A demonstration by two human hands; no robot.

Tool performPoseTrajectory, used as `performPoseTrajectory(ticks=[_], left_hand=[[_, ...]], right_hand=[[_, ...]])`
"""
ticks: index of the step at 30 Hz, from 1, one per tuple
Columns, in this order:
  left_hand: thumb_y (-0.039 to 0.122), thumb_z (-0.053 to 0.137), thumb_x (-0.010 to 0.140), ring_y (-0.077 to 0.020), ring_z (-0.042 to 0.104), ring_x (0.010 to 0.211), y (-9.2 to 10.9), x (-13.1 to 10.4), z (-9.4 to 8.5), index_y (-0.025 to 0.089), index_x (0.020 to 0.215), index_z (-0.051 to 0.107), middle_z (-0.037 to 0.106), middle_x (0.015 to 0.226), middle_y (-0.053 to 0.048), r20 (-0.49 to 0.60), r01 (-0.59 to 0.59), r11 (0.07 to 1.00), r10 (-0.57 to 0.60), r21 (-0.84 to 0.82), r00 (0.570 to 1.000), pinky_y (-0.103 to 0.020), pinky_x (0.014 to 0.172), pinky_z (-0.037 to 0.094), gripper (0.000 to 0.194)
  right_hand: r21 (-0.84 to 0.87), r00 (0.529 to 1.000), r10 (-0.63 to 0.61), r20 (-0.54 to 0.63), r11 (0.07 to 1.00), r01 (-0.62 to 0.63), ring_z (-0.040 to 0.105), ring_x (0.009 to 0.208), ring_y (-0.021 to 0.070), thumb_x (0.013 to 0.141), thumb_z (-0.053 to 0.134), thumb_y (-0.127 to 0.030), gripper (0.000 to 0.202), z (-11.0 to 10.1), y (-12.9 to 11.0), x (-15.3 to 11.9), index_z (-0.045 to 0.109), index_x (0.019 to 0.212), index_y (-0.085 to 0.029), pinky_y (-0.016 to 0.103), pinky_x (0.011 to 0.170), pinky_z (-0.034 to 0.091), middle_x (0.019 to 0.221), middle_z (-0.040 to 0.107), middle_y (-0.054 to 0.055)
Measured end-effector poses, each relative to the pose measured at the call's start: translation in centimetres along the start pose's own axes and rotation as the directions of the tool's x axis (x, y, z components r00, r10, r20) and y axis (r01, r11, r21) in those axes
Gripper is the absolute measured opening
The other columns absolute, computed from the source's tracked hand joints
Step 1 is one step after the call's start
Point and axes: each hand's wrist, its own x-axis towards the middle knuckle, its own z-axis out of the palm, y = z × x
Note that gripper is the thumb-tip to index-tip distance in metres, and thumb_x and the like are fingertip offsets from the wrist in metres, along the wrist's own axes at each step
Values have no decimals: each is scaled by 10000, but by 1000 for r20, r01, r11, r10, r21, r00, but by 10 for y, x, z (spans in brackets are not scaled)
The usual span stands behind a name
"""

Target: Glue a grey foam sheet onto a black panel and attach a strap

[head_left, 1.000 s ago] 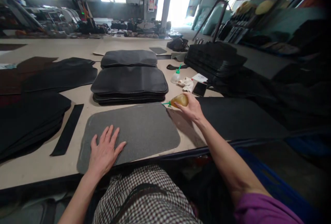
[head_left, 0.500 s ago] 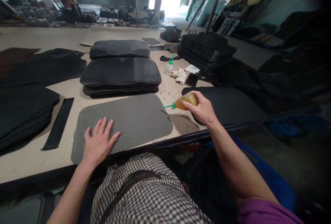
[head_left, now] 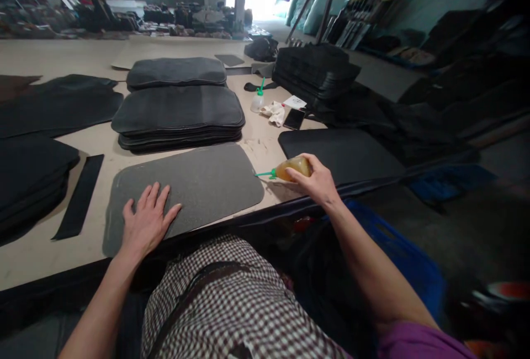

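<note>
A flat grey panel [head_left: 199, 182] with rounded corners lies at the table's front edge. My left hand [head_left: 146, 218] rests on its left part, fingers spread flat. My right hand [head_left: 317, 179] is wrapped round a squeeze bottle [head_left: 292, 169] of amber liquid, held on its side. The bottle's thin green nozzle points left, and its tip is at the panel's right edge. To the right of the panel, partly behind the bottle and hand, lies a black panel [head_left: 351, 154].
Beyond the grey panel sit stacked black padded panels [head_left: 178, 110]. A black strip [head_left: 80, 196] lies left, beside dark sheets [head_left: 33, 177]. At the back right are a second bottle [head_left: 257, 100], a crumpled cloth [head_left: 274, 112], a phone [head_left: 294, 119] and a black stack [head_left: 312, 72].
The whole view has shifted, so things appear further left. My right hand has brought the nozzle tip lower along the panel's right edge. My left hand stays flat on the panel.
</note>
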Motion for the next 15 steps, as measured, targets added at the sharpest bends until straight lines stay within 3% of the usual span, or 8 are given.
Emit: performPoseTrajectory(ticks=[8,12,15], left_hand=[[636,232,1029,-332,259,1572,-1,0,0,212,1595,395,295,1701,-154,-27,-3,999,2,-45,1000,-637,1214,208,726],[645,275,1024,-346,251,1577,-1,1,4,225,1601,380,289,1701,-168,-27,-5,995,3,-102,1000,-657,1219,188,721],[634,339,1023,-358,229,1584,-3,2,-2,230,1602,369,285,1701,-176,-30,6,976,-13,-219,999,-661,1223,195,706]], right_hand=[[123,978,70,195,988,-95,651,899,264,775,787,-617,552,-34,13,-19,668,1154,-233,362,777,515,995,691,27],[205,912,130,390,953,-224,631,745,216,783,800,-605,545,-45,8,-20,675,1179,-252,284,564,473,937,690,14],[322,873,114,475,900,-293,572,630,172,788,809,-573,552,-37,-5,-18,663,1221,-264,252,471,410,904,676,9]])
